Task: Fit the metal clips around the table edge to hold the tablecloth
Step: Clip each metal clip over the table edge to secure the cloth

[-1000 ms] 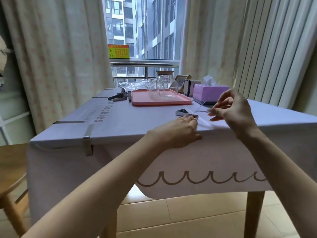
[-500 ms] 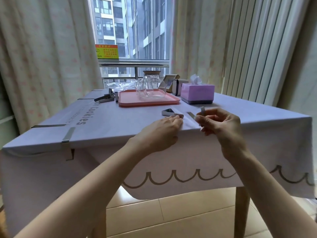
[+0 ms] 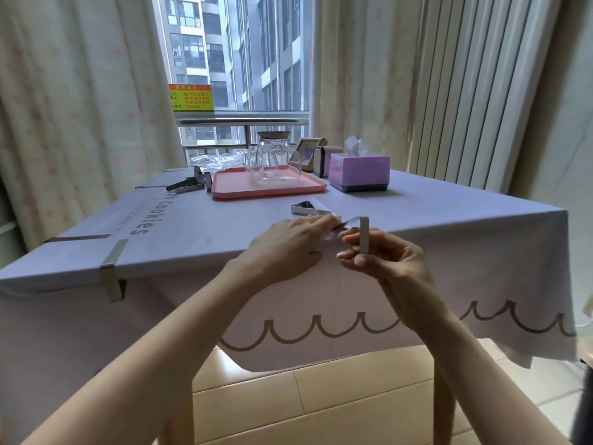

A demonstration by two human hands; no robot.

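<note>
A lilac tablecloth (image 3: 449, 239) covers the table and hangs over its near edge. My right hand (image 3: 388, 261) pinches a bent metal clip (image 3: 363, 234) just off that edge, the clip's strip standing upright. My left hand (image 3: 288, 245) lies flat on the cloth at the edge, fingertips touching the clip's other end. A loose triangular clip (image 3: 306, 208) rests on the cloth just behind my hands. One clip (image 3: 112, 264) grips the near edge at the left, and another clip (image 3: 77, 238) sits on the left side edge.
A pink tray (image 3: 231, 191) with a glass jug (image 3: 272, 159) stands at the back. Several spare clips (image 3: 189, 185) lie to its left, a purple tissue box (image 3: 359, 171) to its right. Curtains flank the window; tiled floor lies below.
My right hand has dropped from above the tabletop to the near edge, turning the clip upright. My left hand stays on the cloth. The view has shifted right.
</note>
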